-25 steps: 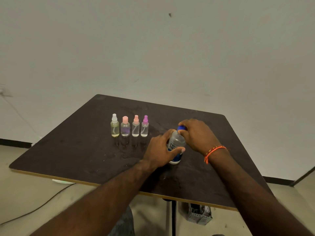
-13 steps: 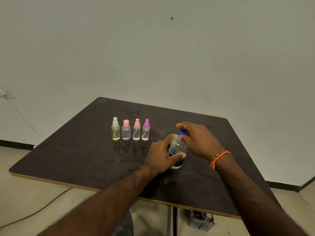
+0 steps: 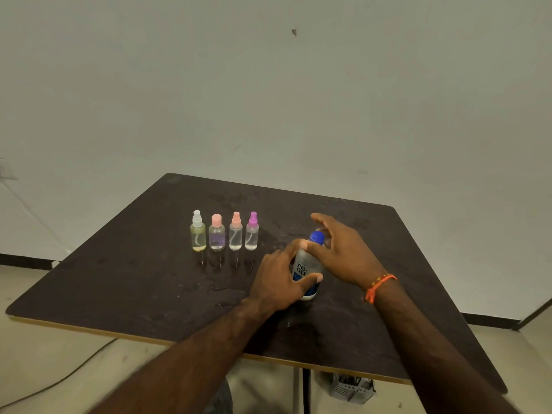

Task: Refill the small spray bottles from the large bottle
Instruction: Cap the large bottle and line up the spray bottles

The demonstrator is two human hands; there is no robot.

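The large clear bottle (image 3: 305,271) with a blue label stands upright on the dark table (image 3: 119,282), right of centre. My left hand (image 3: 279,282) is wrapped around its body. My right hand (image 3: 343,252) reaches in from the right; its thumb and stretched fingers lie around the blue cap (image 3: 316,236), which shows between them. Several small spray bottles stand in a row to the left, apart from both hands: a white-topped yellowish one (image 3: 198,236), a pink-capped one with purple liquid (image 3: 217,237), a salmon-topped one (image 3: 235,236) and a magenta-topped one (image 3: 252,234).
The table top shows wet smears around the bottles. Its front edge (image 3: 149,339) runs close to me. Below it stand a table leg (image 3: 301,389) and a grey basket (image 3: 352,389). A cable (image 3: 59,380) lies on the floor at left. A plain wall rises behind.
My right hand has turned and slid off the top of the cap, so the blue cap now shows. My left hand keeps its hold on the bottle. The view shifted slightly.
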